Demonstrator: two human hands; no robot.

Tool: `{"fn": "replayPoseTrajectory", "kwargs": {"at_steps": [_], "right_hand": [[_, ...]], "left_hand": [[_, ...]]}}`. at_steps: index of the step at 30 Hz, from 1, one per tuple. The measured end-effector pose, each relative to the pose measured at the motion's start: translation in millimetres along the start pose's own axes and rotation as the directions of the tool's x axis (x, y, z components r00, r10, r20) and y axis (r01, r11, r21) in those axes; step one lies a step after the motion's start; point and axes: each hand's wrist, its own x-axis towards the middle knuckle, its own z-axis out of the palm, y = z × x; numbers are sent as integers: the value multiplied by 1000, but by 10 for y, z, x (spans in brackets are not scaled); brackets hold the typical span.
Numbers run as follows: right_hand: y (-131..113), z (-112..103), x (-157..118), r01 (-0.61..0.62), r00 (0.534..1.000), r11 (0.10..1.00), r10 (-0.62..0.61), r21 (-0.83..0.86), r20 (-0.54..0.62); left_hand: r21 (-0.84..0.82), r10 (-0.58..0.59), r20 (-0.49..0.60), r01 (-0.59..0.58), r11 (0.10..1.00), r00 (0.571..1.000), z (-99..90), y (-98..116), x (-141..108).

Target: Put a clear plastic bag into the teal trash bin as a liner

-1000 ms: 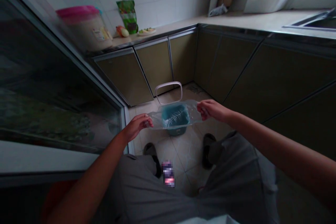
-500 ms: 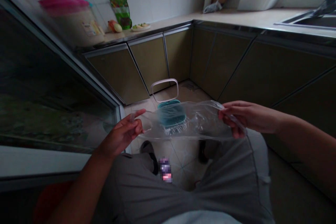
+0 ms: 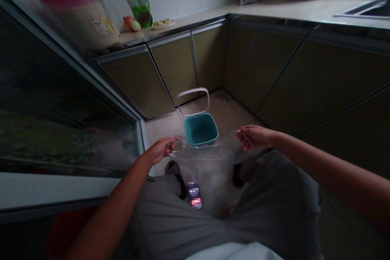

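A clear plastic bag (image 3: pixel 210 152) is stretched between my two hands, low above the floor. My left hand (image 3: pixel 162 148) pinches its left edge, and my right hand (image 3: pixel 251 136) is closed on its right edge. Just beyond the bag stands a teal bin (image 3: pixel 201 130) on the tiles, its open top facing up. The bag's upper edge overlaps the bin's near side from this view. Behind the bin, a pale rectangular rim frame (image 3: pixel 193 101) stands upright.
Cabinets (image 3: pixel 173 69) line the back and right under a counter (image 3: pixel 210 14). A tub with a pink lid (image 3: pixel 76 16), a green packet (image 3: pixel 138 4) and a plate (image 3: pixel 163 24) stand on it. A glass door (image 3: pixel 61 101) is at my left. A blurred-out item (image 3: pixel 195 195) lies between my feet.
My hands have come closer together and the bag between them has slackened and dropped lower. The teal bin's opening, earlier seen through the plastic, now shows uncovered.
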Motion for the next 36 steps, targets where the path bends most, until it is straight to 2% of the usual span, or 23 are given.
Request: {"fn": "replayPoseTrajectory", "kwargs": {"at_steps": [5,8,13,16,20,23,27,32,34,36], "right_hand": [[39,19,463,-123,985,977,98,-175,-143],[39,14,675,-171,974,940,116,-296,-194],[50,-25,1031,-240,967,838,164,-489,-194],[75,-85,1284,-299,951,734,174,-609,-256],[107,-185,1585,-361,927,628,160,-690,-339],[54,-203,1687,-371,923,578,144,-726,-357],[-143,-166,1696,-402,906,485,86,-776,-415],[-281,-231,1741,-445,872,443,17,-778,-489],[-289,-279,1788,-422,880,437,-15,-795,-475],[-341,-305,1849,-343,895,498,-84,-796,-438]], "left_hand": [[296,-88,-134,125,947,987,-24,-193,445],[400,-154,-171,211,892,973,-72,-271,653],[408,-208,-258,302,862,944,-143,-446,942],[400,-252,-262,342,850,932,-147,-612,1078],[396,-328,-260,410,822,908,-167,-796,1182],[386,-336,-283,428,817,898,-209,-845,1221],[361,-300,-314,406,840,901,-230,-809,1276],[355,-214,-319,325,876,923,-171,-626,1336],[424,-100,-349,253,870,932,-143,-493,1313],[609,109,-352,139,781,930,-113,-330,1247]]}}
